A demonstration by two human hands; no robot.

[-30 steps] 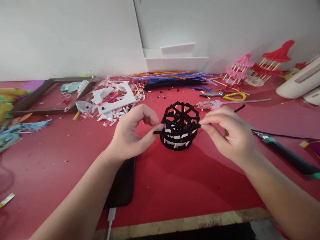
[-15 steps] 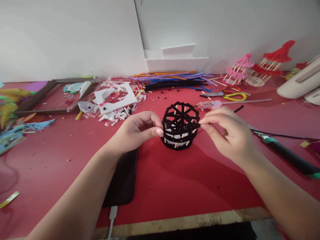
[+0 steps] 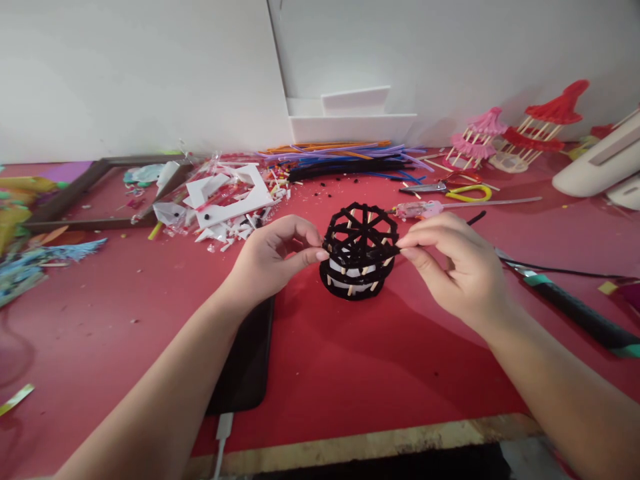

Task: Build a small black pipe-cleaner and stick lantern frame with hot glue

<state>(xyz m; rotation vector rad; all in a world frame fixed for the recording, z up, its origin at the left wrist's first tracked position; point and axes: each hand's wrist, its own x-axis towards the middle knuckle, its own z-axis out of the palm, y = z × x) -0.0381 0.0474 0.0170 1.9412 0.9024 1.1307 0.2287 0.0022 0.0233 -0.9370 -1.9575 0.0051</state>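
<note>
In front of me on the table stands a small round model (image 3: 361, 235) made of black fuzzy pipe cleaner and pale wooden sticks, its top crossed by spokes. At its left upper rim, my left hand (image 3: 285, 257) is closed, thumb and forefinger pinching the black edge. On the right, my right hand (image 3: 450, 263) pinches a black pipe cleaner (image 3: 477, 218) where it meets the model's rim. The pipe cleaner's free end pokes out behind that hand. White pieces show inside the model's lower part. Fingertips hide parts of the rim on both sides.
A phone (image 3: 245, 360) on a charging cable lies under my left forearm. Scissors (image 3: 470, 193), a glue gun tip area and a green-black cutter (image 3: 575, 310) lie right. Behind are pipe cleaners (image 3: 345, 167), white scraps (image 3: 235, 200), and pink (image 3: 475, 140) and red (image 3: 545, 127) models.
My left fingertips have shifted slightly up along the model's left rim. The right hand keeps its pinch in nearly the same place. The whole view has moved very slightly.
</note>
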